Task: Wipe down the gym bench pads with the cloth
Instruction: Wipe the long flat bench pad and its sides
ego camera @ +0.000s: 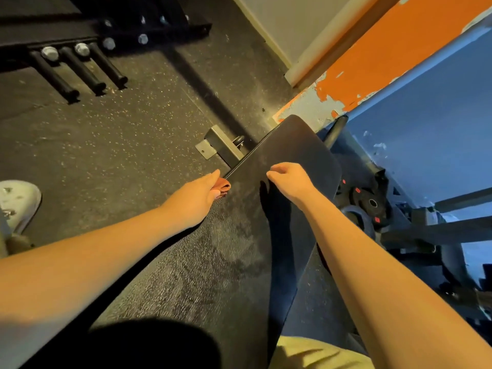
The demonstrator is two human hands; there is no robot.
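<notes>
Yellow fabric (319,352) is showing at the bottom edge, closest to the camera, and both bare forearms are reaching forward from there over the long black bench pad (239,249). Its near stretch is looking smeared and streaky, while its far rounded end is looking darker and smoother. At the pad's left edge, the left hand (198,194) is gripping a bunched reddish-brown cloth (223,187), with the thumb lying straight along the top and the fingers tucked around the fabric, mostly hidden. The cloth is touching the pad right at that edge. To the right, the right hand (288,179) is hovering over the pad, its fingers loosely curled and holding nothing, and is casting a dark shadow on the surface below. A metal bracket (221,145) of the frame is sitting on the speckled rubber floor (119,145) just beyond the cloth. A pale shoe (20,203) is resting at the far left, and black weight plates (370,202) are lying to the right of the pad.
</notes>
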